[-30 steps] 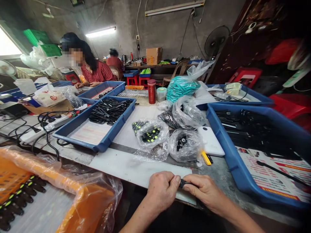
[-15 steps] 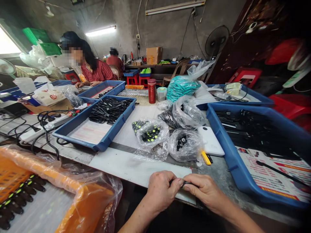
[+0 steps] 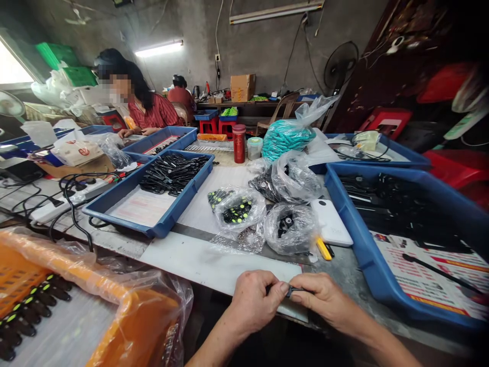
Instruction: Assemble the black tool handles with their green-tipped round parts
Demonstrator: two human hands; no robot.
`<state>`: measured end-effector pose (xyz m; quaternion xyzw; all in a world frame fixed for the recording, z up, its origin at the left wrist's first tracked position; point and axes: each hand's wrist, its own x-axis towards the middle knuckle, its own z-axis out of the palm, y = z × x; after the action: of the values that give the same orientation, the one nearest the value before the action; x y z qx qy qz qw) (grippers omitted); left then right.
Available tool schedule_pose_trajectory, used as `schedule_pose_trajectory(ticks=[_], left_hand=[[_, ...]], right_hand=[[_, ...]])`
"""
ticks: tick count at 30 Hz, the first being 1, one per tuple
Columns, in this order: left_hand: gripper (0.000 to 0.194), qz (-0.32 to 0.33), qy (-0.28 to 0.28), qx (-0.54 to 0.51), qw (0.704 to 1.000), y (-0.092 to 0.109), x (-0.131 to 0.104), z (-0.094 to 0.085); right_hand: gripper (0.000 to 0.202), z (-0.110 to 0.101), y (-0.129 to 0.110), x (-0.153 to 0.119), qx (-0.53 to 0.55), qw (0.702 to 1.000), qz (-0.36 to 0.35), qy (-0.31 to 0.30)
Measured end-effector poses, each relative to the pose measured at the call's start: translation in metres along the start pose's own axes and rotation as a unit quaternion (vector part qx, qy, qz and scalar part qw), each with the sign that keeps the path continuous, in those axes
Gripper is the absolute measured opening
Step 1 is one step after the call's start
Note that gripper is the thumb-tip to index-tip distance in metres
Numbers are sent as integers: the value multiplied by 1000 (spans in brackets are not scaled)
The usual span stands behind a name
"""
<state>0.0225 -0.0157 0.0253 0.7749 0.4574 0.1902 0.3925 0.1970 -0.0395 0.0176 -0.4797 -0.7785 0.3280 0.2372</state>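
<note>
My left hand [image 3: 255,296] and my right hand [image 3: 321,293] meet above the near edge of the table. Between them they pinch a small, slim black piece [image 3: 291,290], mostly covered by my fingers, so its exact kind does not show. Just beyond my hands lies a pale white board [image 3: 221,265]. Farther in, an open plastic bag [image 3: 254,224] contains black parts with yellow-green dots. Beside it, a second clear bag [image 3: 301,243] holds small black parts. A yellow-handled tool [image 3: 324,248] rests near a white phone-like device [image 3: 331,221].
Blue trays with long black pieces stand left [image 3: 162,229] and right [image 3: 367,265]. An orange basket [image 3: 126,306] lined with plastic fills the lower left. A red bottle [image 3: 239,145] and a bag of teal pieces [image 3: 288,136] are farther back. A co-worker [image 3: 153,112] sits across the table.
Both hands stay nearly in place, still pinching the black piece. Slightly more of it shows between my fingertips now.
</note>
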Motion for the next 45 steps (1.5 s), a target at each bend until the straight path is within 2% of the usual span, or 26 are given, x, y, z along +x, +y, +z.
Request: schedule_pose_trajectory(ticks=[3, 8, 12, 16, 23, 27, 32, 37, 39, 43, 45], left_hand=[[31, -3, 9, 8, 1000, -1, 0, 0], [32, -6, 10, 25, 1000, -3, 2, 0], [33, 8, 2, 27, 1000, -1, 2, 0], [33, 16, -6, 29, 999, 0, 1, 0], [30, 7, 38, 115, 993, 1, -1, 3], [30, -2, 6, 89, 996, 2, -1, 1], [27, 56, -29, 67, 996, 4, 2, -3], [29, 0, 43, 101, 994, 3, 2, 2], [28, -12, 53, 89, 995, 2, 1, 3], [29, -2, -13, 32, 999, 1, 1, -1], [28, 5, -16, 43, 999, 1, 2, -2]], right_hand=[[54, 5, 0, -2, -16, 1000, -11, 16], [51, 15, -2, -6, -62, 994, -21, 83], [52, 7, -1, -5, -26, 999, 3, 45], [54, -1, 1, -3, -2, 1000, -5, 4], [51, 11, -2, -4, -36, 998, -1, 50], [53, 6, -1, -6, -44, 998, -14, 29], [51, -5, 0, -5, -16, 1000, -24, -7], [51, 4, -1, -1, -33, 998, 0, 51], [50, 7, -1, 0, -38, 997, 7, 62], [54, 4, -2, -1, -44, 999, -9, 25], [54, 3, -2, -2, -42, 999, -11, 16]])
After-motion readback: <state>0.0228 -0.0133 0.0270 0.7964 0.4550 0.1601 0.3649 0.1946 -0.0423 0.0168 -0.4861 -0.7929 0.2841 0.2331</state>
